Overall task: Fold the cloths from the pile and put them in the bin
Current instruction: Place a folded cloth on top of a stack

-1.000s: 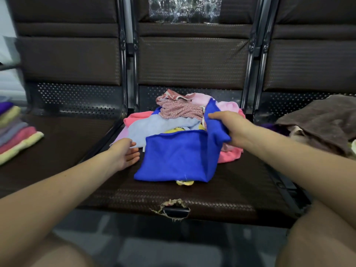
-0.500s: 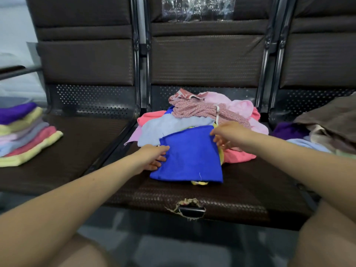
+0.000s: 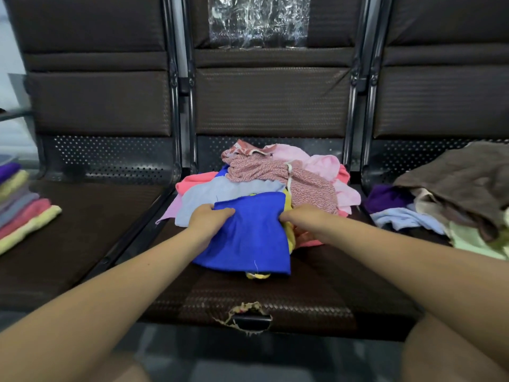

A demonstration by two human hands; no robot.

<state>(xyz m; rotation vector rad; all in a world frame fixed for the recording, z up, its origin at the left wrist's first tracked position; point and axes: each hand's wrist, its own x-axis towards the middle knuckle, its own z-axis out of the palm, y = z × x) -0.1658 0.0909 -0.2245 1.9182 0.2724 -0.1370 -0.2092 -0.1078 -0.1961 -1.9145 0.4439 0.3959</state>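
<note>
I have the folded blue cloth [image 3: 249, 238] lying dead ahead on the middle seat [image 3: 325, 293], at the front of the pile [image 3: 275, 177], its long axis running towards me. My left hand [image 3: 206, 220] grips its left edge, my right hand [image 3: 296, 217] its right, equally near. A second ago the right hand was still swinging a flap across; now the cloth is narrower.

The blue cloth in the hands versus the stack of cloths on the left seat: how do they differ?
The blue cloth is a single piece, gripped by the left hand and right hand on the middle seat; the stack is several cloths, untouched. The blue cloth lies over the loose pile; the stack sits alone on its seat. The blue cloth is one colour; the stack shows purple, yellow, grey and pink. Both are folded flat.
</note>
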